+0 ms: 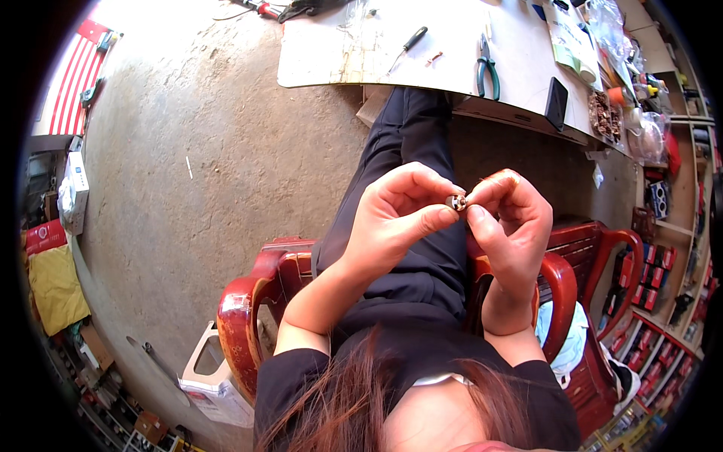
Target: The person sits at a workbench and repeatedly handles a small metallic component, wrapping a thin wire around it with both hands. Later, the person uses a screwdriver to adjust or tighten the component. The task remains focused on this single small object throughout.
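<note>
Above my lap, both hands meet at a small round metal part with a dark, partly open end; its exact kind is too small to make out. My left hand pinches it between thumb and fingertips. From the other side, my right hand is closed, thumb against forefinger, at the part's right edge. Whether a second tiny piece sits in that pinch is hidden. On the white table ahead lie a screwdriver with a black handle, a small copper-coloured piece and green-handled pliers.
The white table spans the far side, with a black phone at its edge and bagged copper-coloured parts at right. Red wooden chair arms flank me. A pale plastic bin stands at left; shelves line the right.
</note>
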{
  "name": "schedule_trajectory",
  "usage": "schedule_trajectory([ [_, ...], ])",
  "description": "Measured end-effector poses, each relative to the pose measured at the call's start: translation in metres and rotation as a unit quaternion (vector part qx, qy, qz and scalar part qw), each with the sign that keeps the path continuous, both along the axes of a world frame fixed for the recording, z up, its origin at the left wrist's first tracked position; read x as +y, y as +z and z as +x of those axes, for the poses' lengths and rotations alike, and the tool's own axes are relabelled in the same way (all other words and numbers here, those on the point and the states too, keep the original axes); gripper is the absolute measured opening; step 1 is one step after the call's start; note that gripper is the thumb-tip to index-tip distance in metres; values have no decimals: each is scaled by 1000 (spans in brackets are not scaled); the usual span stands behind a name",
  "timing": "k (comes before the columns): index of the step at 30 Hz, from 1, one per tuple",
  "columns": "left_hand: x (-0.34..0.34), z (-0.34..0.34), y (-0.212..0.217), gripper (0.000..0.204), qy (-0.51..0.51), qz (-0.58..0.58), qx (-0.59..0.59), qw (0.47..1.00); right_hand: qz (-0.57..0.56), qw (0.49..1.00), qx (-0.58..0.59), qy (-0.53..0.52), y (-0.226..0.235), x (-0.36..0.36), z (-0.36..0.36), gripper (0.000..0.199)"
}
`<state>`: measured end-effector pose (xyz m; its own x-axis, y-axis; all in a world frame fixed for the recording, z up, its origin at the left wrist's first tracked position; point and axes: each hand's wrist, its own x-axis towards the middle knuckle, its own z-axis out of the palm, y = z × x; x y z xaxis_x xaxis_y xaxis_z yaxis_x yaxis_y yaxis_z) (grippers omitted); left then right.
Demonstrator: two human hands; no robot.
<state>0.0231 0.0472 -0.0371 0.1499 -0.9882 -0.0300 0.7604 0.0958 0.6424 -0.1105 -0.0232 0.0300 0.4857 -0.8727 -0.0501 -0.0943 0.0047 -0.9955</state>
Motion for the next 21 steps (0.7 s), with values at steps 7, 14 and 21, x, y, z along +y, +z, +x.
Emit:
schedule_trajectory([
  [7, -2, -3, -4, 23, 54, -48, -68, 995, -15, 1000, 21, 14, -1, -4, 1, 4],
  [14, 1, -1, -2, 20, 22, -1, -40, 999, -27, 999, 19, 17, -3, -4, 0, 5],
  [21, -3, -2, -4, 19, -43, -23, 47, 998, -60, 997, -27, -31, -6, -1, -4, 17],
])
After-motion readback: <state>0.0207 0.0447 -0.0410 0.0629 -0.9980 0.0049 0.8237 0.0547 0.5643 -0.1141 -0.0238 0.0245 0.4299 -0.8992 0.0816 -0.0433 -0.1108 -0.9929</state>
